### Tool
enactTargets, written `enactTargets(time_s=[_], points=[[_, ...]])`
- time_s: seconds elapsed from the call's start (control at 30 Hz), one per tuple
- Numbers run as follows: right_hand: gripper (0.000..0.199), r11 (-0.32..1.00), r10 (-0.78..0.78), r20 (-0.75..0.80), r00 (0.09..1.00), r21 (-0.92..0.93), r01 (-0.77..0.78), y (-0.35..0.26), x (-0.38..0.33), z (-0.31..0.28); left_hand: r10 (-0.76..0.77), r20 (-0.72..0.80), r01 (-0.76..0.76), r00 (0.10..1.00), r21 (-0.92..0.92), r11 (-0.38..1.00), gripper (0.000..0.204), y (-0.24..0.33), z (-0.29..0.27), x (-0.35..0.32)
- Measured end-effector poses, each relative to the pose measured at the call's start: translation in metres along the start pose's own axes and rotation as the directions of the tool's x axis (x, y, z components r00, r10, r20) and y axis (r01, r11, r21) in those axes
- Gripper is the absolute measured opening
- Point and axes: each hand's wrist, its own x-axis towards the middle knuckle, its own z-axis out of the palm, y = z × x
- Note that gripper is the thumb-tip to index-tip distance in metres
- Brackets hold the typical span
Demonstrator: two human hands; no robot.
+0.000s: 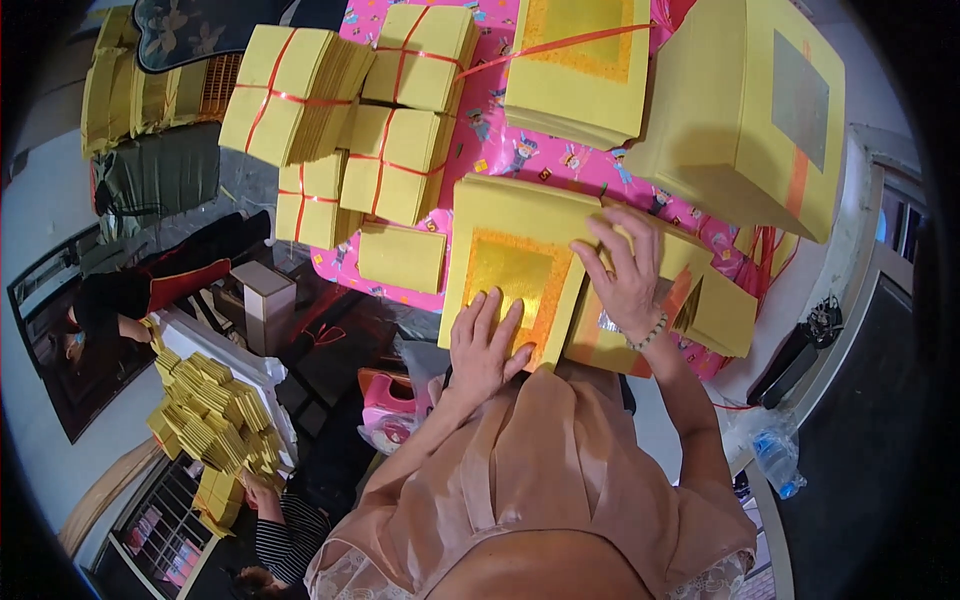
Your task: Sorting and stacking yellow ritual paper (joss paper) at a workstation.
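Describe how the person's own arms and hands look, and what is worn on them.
Both forearms are bare. The left hand wears nothing visible. The right hand has a pale beaded bracelet at the wrist. Short, loose, peach satin sleeves cover only the upper arms.

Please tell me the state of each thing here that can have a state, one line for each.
left hand: flat on the gold-foil paper stack
right hand: fingers spread, pressing the yellow sheets
tied yellow bundles: bound with red string
plastic bottle: lying on its side
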Motion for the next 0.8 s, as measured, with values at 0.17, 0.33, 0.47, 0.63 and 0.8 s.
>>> enactTargets(time_s=[0.17, 0.33, 0.47, 0.63, 0.8], points=[[0.039, 0.998, -0.059, 0.122, 0.991, 0.040, 0.055, -0.027, -0.019, -0.019, -0.006, -0.015, 0.005, 1.000, -0.046, 0.999, 0.060, 0.001, -0.005, 0.005], [0.049, 0.987, -0.137, 0.550, 0.824, 0.143, 0.069, -0.064, -0.053, -0.027, -0.052, -0.042, 0.031, 0.998, -0.396, 0.918, 0.054, 0.002, -0.028, 0.012], [0.065, 0.981, -0.179, 0.593, 0.785, 0.047, 0.188, -0.085, -0.077, -0.029, -0.351, -0.268, 0.048, 0.897, -0.730, 0.681, 0.033, -0.014, -0.033, -0.010], [0.062, 0.929, -0.259, 0.528, 0.809, -0.094, 0.358, -0.078, -0.098, -0.006, -0.602, -0.410, 0.077, 0.685, -0.782, 0.619, 0.025, -0.044, -0.016, -0.049], [0.048, 0.926, -0.323, 0.474, 0.819, -0.019, 0.376, -0.073, -0.089, -0.010, -0.644, -0.358, 0.040, 0.676, -0.855, 0.516, 0.024, -0.040, 0.020, -0.089]])
